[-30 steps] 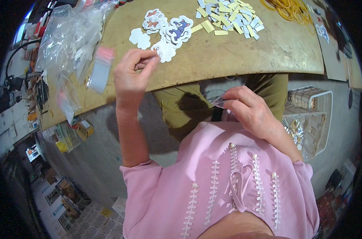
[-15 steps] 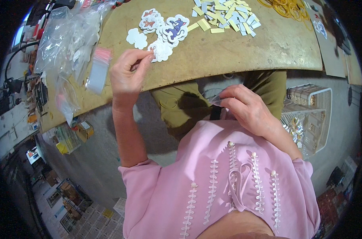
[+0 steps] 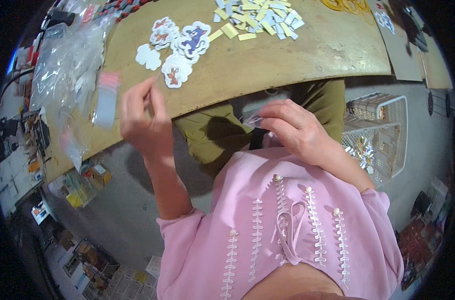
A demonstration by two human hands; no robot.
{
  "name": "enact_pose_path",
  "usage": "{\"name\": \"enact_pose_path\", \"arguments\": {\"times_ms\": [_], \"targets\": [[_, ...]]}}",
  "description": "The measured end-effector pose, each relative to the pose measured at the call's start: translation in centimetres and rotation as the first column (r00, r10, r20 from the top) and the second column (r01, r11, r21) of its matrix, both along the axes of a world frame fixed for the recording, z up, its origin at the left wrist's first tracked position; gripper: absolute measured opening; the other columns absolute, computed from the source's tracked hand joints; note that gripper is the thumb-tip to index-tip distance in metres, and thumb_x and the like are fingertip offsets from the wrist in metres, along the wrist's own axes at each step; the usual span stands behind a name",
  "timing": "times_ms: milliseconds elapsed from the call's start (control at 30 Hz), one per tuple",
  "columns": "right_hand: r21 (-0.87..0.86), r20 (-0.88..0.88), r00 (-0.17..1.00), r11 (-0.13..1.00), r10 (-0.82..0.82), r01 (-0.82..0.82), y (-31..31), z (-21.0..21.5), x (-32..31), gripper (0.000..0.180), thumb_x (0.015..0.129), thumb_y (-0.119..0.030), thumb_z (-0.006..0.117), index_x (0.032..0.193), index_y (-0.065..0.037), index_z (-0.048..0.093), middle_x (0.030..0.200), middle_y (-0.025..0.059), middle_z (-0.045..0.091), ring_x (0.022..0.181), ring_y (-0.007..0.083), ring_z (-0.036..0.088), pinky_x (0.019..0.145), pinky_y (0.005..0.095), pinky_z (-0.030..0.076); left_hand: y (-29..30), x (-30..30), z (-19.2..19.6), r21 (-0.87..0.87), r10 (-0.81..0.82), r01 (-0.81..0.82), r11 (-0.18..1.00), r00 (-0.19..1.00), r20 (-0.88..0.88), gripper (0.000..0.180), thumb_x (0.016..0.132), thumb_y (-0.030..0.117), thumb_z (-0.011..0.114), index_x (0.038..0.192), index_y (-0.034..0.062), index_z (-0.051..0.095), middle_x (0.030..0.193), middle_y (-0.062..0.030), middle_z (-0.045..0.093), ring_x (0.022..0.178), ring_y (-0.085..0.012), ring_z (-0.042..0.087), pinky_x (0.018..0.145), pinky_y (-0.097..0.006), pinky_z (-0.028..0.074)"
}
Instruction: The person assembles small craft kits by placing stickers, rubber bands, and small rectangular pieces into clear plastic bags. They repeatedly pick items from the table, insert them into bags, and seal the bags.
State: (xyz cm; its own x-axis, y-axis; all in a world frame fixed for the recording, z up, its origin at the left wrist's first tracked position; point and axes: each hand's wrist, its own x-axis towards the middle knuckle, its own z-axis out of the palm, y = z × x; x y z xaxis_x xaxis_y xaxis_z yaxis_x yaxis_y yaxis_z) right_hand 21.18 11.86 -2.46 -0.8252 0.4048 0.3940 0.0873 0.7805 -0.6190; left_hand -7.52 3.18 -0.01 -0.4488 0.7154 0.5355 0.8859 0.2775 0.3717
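Note:
My left hand (image 3: 146, 115) is smeared by motion just above the table, left of a cloud-shaped cutout with a brown cartoon figure (image 3: 173, 76). Its finger pose does not show clearly, nor whether anything is in it. Over my lap, my right hand (image 3: 295, 125) pinches a small clear plastic bag (image 3: 251, 120). Beyond the brown-figure cutout lie overlapping cutouts with a purple cartoon cat (image 3: 193, 41). More brown-figure cutouts (image 3: 162, 36) lie to their left, and plain white ones (image 3: 148, 57) lie nearer.
Flat clear bags with pink tops (image 3: 106, 105) lie left of my left hand, beside a large heap of clear plastic (image 3: 62, 75). Yellow and pale-blue strips (image 3: 257, 17) are piled at the back. Yellow bands (image 3: 345, 6) lie at far right. White baskets (image 3: 380, 135) stand right of my legs.
The whole view has shifted, so the table appears farther left. My left hand has drawn back left from the brown-figure cutout, which now shows uncovered. My right hand still holds the bag.

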Motion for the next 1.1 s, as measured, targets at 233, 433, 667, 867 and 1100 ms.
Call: {"name": "enact_pose_path", "arguments": {"times_ms": [233, 433, 667, 867, 1100], "targets": [[0.019, -0.034, 0.999, 1.0, 0.024, -0.024, -0.1, 0.2, -0.6, 0.02, 0.085, -0.007, 0.073, 0.102, 0.002, 0.068, 0.12, 0.0176, 0.067, 0.114, 0.0356, 0.068, 0.093, 0.0426, 0.06, -2.3, 8.2, 1.9, 0.15, -0.542, 0.53, 0.834, 0.739, 0.402, 0.029, 0.079, -0.009, 0.081, 0.102, 0.0074, 0.079, 0.093, -0.0043, 0.074, 0.082, -0.0236, 0.069, 0.074, -0.035, 0.054], [-0.04, -0.061, 0.998, 0.999, 0.021, -0.023, -0.7, 0.2, -0.7, 0.02, 0.084, -0.006, 0.073, 0.101, 0.004, 0.068, 0.121, 0.0185, 0.066, 0.113, 0.037, 0.068, 0.093, 0.0433, 0.06, -2.1, 8.0, 1.5, -0.099, -0.527, 0.597, 0.796, 0.765, 0.372, 0.025, 0.08, 0.002, 0.083, 0.103, 0.011, 0.078, 0.092, -0.002, 0.071, 0.084, -0.0241, 0.066, 0.078, -0.038, 0.051], [-0.057, -0.045, 0.999, 0.998, 0.011, -0.014, -0.4, 0.8, -0.5, 0.022, 0.086, -0.006, 0.072, 0.105, 0.003, 0.067, 0.12, 0.0182, 0.066, 0.114, 0.0369, 0.068, 0.093, 0.0417, 0.06, -1.9, 7.5, 0.4, 0.037, -0.563, 0.581, 0.813, 0.767, 0.308, 0.029, 0.08, -0.004, 0.079, 0.105, 0.011, 0.079, 0.098, -0.002, 0.07, 0.087, -0.0246, 0.066, 0.079, -0.038, 0.052], [-0.019, -0.063, 0.997, 0.999, 0.037, -0.038, 0.0, 1.6, -0.2, 0.023, 0.087, -0.006, 0.072, 0.108, 0.002, 0.068, 0.125, 0.0172, 0.068, 0.118, 0.0382, 0.068, 0.097, 0.0436, 0.059, -1.1, 4.5, 1.9, 0.043, -0.49, 0.519, 0.854, 0.774, 0.401, 0.027, 0.083, -0.001, 0.082, 0.108, 0.0087, 0.078, 0.1, -0.0082, 0.072, 0.092, -0.0277, 0.069, 0.082, -0.039, 0.055], [-0.051, 0.031, 0.999, 0.999, 0.016, -0.015, -0.1, 0.1, 0.2, 0.025, 0.081, -0.004, 0.071, 0.105, 0.0, 0.068, 0.113, 0.0142, 0.068, 0.108, 0.0343, 0.069, 0.09, 0.0415, 0.06, 7.8, -4.7, 3.1, -0.089, -0.378, 0.411, 0.907, 0.89, 0.253, 0.019, 0.098, 0.008, 0.072, 0.116, 0.0051, 0.077, 0.102, -0.0129, 0.075, 0.088, -0.0251, 0.072, 0.079, -0.037, 0.057]]}}
